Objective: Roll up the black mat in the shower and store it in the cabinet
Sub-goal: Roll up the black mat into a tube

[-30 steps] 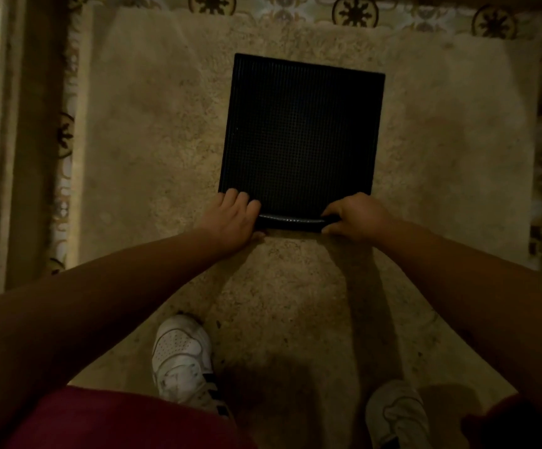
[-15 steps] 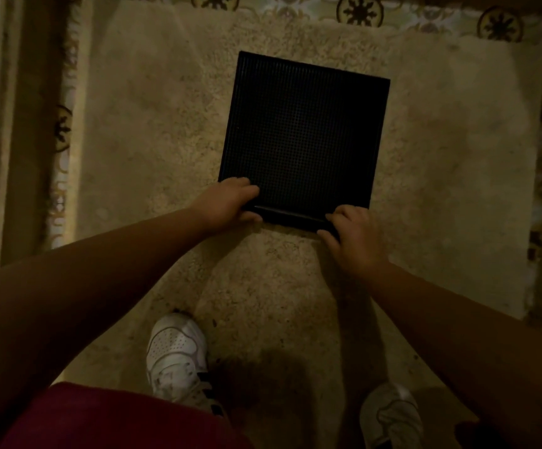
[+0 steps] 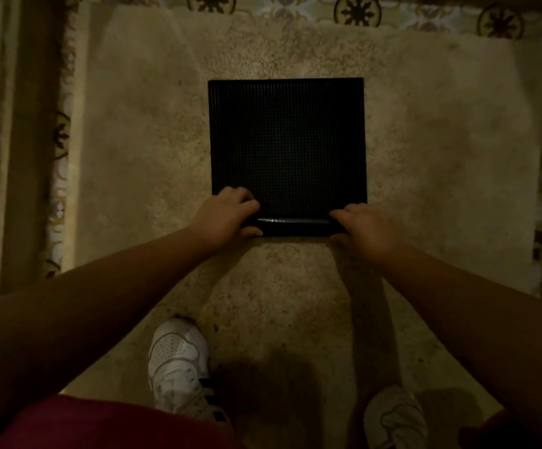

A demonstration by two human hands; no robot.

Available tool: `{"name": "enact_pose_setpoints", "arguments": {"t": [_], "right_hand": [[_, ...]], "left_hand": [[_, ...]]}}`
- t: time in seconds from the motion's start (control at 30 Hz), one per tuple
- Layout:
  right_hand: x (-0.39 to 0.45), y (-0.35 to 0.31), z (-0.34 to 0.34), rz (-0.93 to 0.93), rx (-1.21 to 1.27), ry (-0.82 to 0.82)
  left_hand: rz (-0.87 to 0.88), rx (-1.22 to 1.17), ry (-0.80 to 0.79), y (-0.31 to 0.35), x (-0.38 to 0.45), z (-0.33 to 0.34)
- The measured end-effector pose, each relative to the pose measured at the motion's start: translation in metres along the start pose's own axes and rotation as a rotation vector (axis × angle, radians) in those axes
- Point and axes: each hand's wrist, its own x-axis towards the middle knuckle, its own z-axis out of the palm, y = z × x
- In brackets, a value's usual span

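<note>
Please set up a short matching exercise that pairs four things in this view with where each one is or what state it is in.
Things:
1. black mat
2. left hand
3. right hand
4. beige rug

Places or states:
A. grips the right end of the rolled edge
B. lies under the mat, spread flat
C. mostly flat, its near edge curled into a thin roll
D. grips the left end of the rolled edge

Pairs: 1-C, 2-D, 3-A, 4-B

My left hand (image 3: 227, 215) and right hand (image 3: 365, 226) grip the curled near edge of the square black textured rubber mat (image 3: 287, 144) lying on a shaggy beige rug (image 3: 140, 150).
</note>
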Motion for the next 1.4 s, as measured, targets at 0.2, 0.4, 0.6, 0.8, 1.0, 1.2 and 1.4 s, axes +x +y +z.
{"name": "enact_pose_setpoints", "arguments": {"t": [0.2, 0.4, 0.6, 0.8, 1.0, 1.2, 1.4], "right_hand": [[0.013, 0.008, -0.012, -0.024, 0.073, -0.107], [0.017, 0.007, -0.021, 0.019, 0.166, -0.142], [0.012, 0.007, -0.023, 0.058, 0.169, -0.035], [0.016, 0.006, -0.021, 0.08, 0.137, -0.084], [0.018, 0.005, -0.021, 0.144, 0.252, -0.15], [0.032, 0.012, -0.033, 0.135, 0.292, -0.314], [0.001, -0.012, -0.002, -0.059, -0.1, 0.135]], "left_hand": [[0.169, 0.311, 0.086, 0.013, -0.014, 0.004], [0.158, 0.445, 0.007, 0.023, -0.003, -0.004], [0.081, 0.212, -0.053, 0.01, 0.014, -0.019], [0.153, 0.169, -0.132, -0.002, 0.021, -0.032], [0.132, 0.207, -0.072, 0.008, 0.005, -0.018], [0.012, 0.09, -0.038, 0.017, 0.014, -0.015], [-0.067, -0.112, -0.105, 0.01, 0.027, -0.018]]}}
